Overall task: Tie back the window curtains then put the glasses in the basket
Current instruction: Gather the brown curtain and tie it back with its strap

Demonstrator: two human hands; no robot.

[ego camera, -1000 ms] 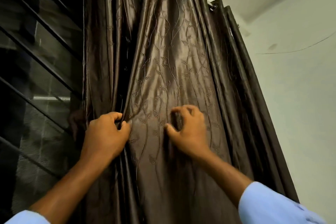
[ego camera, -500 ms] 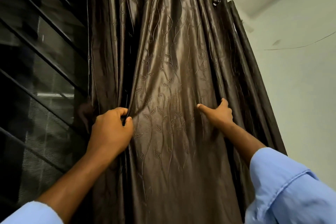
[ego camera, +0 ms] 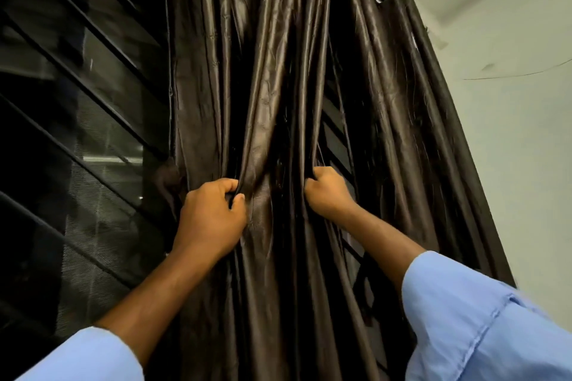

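Satin-brown pleated window curtain (ego camera: 278, 102), gathered into a bundle at the window's right side.
Both grips are closed on its folds, left hand (ego camera: 213, 219) and right hand (ego camera: 328, 192); squeeze pleats together evenly before tying. Glasses and basket unseen.

Curtain (ego camera: 269, 77) top and hem cut off; right hand (ego camera: 328, 192) fingertips buried in folds.
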